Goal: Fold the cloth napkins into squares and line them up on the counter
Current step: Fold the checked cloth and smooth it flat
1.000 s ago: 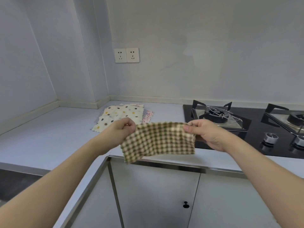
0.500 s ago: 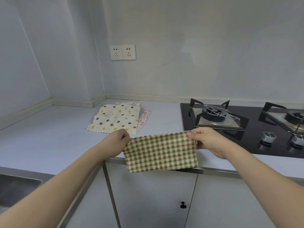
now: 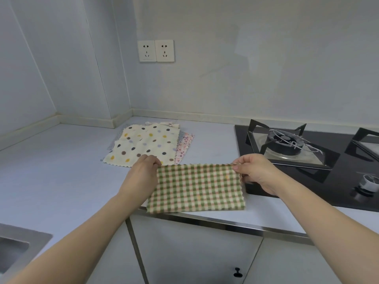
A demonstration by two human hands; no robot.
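Observation:
A green and cream checked napkin (image 3: 196, 187) hangs folded in half as a wide rectangle, its lower edge reaching the counter's (image 3: 61, 177) front edge. My left hand (image 3: 141, 173) pinches its top left corner and my right hand (image 3: 254, 171) pinches its top right corner. Behind it on the counter lies a pile of flat napkins, a cream one with coloured dots (image 3: 143, 144) on top and a pink flowered one (image 3: 184, 146) peeking out at the right.
A black gas hob (image 3: 307, 167) with two burners and knobs fills the counter to the right, touching the napkin's right side. A steel sink (image 3: 14, 249) is at the lower left. Wall sockets (image 3: 155, 50) sit above the pile. Cabinet doors lie below.
Both hands have brought the checked napkin down and forward from mid-air to the counter's front edge, and it now hangs flatter and stretched wider.

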